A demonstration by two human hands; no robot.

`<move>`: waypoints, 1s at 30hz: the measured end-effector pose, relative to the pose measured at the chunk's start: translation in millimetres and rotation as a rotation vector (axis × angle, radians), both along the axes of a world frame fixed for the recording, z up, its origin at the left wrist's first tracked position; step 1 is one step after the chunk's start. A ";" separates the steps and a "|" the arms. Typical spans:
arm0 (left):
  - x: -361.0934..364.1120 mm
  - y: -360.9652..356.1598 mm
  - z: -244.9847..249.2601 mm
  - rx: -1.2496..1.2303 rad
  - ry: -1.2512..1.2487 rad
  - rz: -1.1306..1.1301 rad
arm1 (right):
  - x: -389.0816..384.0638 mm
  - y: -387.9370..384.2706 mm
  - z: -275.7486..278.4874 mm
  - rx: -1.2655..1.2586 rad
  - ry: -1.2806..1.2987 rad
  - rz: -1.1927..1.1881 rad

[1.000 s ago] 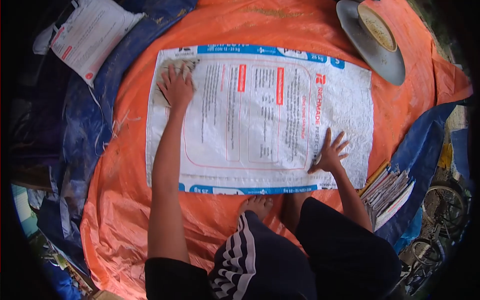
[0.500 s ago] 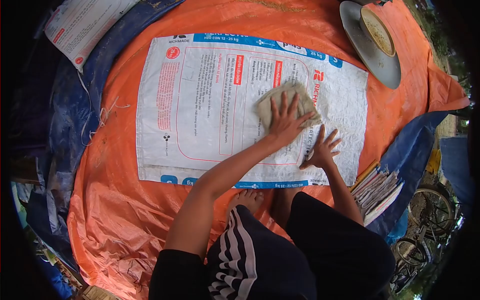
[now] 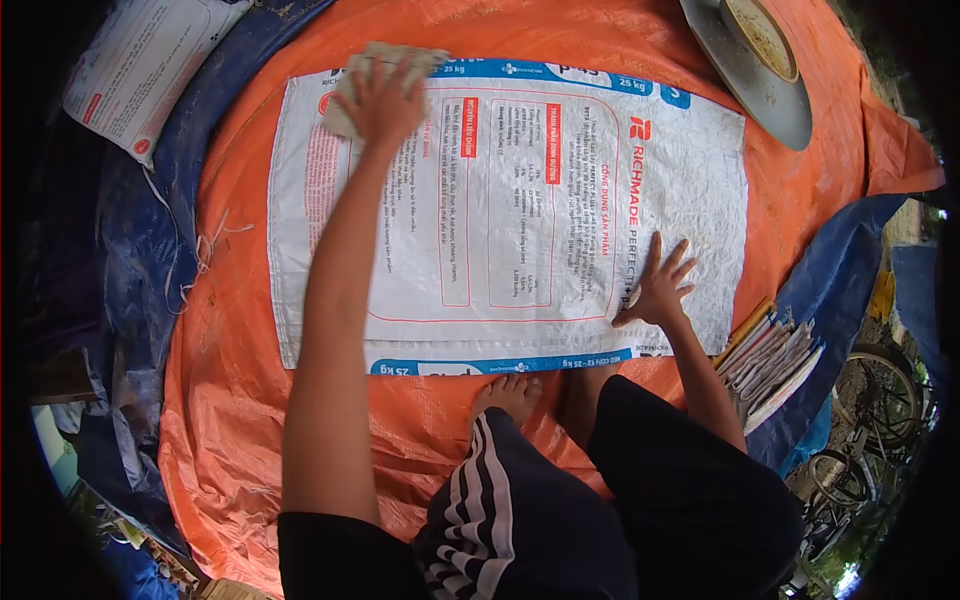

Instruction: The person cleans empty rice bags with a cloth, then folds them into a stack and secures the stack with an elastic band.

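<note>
A printed white feed sack [image 3: 395, 290] with blue edges lies spread out flat on an orange tarp. At its upper left corner, my left hand [image 3: 385, 105] holds a beige rag [image 3: 345, 118] under its fingers, pressed against the sack. Part of the rag reaches past the sack's blue edge. My right hand [image 3: 657, 295] lies on the right part of the sack, fingers spread and nothing in them.
The orange tarp [image 3: 235, 290] spreads all around. At upper right a bowl of grain [image 3: 760, 40] sits on a grey round lid [image 3: 740, 75]. Folded sacks [image 3: 770, 365] lie by my right forearm. Another printed sack [image 3: 135, 75] is at upper left; bicycles [image 3: 870, 400] stand at right.
My left hand has carried the rag across the sack from the right-centre to the upper left corner. My right hand stays at about the same place on the sack.
</note>
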State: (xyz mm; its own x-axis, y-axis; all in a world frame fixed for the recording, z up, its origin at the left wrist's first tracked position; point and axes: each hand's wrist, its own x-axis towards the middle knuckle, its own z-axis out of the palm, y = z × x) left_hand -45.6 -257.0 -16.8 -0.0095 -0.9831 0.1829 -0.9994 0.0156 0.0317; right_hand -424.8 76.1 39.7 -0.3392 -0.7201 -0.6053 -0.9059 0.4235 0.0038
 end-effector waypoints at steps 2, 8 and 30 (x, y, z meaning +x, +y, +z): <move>54.6 -11.6 9.2 0.068 -0.016 0.135 | 1.7 -1.8 0.0 0.004 -0.008 -0.007; 148.4 -5.5 11.6 0.065 -0.114 0.234 | 0.0 0.2 1.6 -0.005 -0.010 -0.017; -14.3 240.7 20.4 0.048 0.132 -0.013 | -9.9 52.8 9.4 -0.743 0.246 0.000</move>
State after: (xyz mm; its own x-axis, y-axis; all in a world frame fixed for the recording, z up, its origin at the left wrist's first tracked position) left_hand -59.9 -16.3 3.6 -0.0008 -0.9907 0.1363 -0.9862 0.0233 0.1638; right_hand -434.8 129.0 49.1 -0.4008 -0.9071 0.1282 -0.9159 0.3933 -0.0802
